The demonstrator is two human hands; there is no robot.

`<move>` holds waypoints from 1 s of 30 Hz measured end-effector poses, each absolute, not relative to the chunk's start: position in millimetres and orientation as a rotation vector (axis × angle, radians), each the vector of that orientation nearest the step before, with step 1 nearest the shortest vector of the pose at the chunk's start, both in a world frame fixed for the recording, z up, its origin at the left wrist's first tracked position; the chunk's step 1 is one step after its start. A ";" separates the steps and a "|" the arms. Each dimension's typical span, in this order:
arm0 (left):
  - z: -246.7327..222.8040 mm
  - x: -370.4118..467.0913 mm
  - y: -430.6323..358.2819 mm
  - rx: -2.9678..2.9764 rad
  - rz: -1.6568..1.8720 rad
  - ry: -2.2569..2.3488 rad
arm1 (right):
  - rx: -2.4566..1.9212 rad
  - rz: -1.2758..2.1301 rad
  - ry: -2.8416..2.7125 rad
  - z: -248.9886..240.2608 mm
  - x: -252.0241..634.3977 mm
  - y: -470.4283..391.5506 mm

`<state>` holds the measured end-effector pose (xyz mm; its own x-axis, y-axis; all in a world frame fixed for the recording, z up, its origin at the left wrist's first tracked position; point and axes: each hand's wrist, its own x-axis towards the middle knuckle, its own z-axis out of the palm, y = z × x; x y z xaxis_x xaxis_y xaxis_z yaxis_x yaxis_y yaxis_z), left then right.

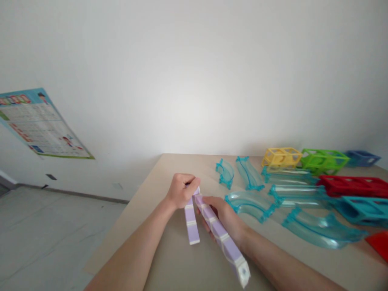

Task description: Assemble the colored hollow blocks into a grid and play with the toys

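Observation:
My left hand (181, 190) is closed around the upper end of a short purple-and-white segmented bar (191, 226), whose lower part hangs below my fist. A longer purple-and-white segmented bar (222, 238) slants down toward the right, with a pale end facing me. Wrapped around its upper half from the right side is my right hand (220, 212). The two bars come close together at their top ends between my hands. My fingers hide whether they are joined there.
Several clear blue track pieces (250, 173), straight and curved, lie right of my hands. Behind them stand yellow (281, 157), green (324, 159) and dark blue (362, 158) frames. Red (354, 186) and blue (366, 210) frames lie far right. The table (157, 178) meets a white wall.

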<state>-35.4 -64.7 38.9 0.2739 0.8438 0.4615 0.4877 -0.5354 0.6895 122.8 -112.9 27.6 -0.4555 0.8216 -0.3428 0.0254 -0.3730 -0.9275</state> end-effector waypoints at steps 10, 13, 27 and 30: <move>35.2 -25.3 -69.4 2.244 1.218 1.335 | -1.205 1.653 -1.531 27.8 125.6 -110.8; 35.2 -23.4 -69.8 2.247 1.221 1.379 | -1.290 1.499 -1.644 31.2 126.2 -111.4; 34.9 -19.6 -69.0 2.141 1.213 1.573 | -1.336 0.955 -1.866 26.0 126.2 -112.4; 35.7 -24.8 -65.1 1.999 1.373 1.441 | -1.185 1.307 -1.608 24.4 121.7 -114.8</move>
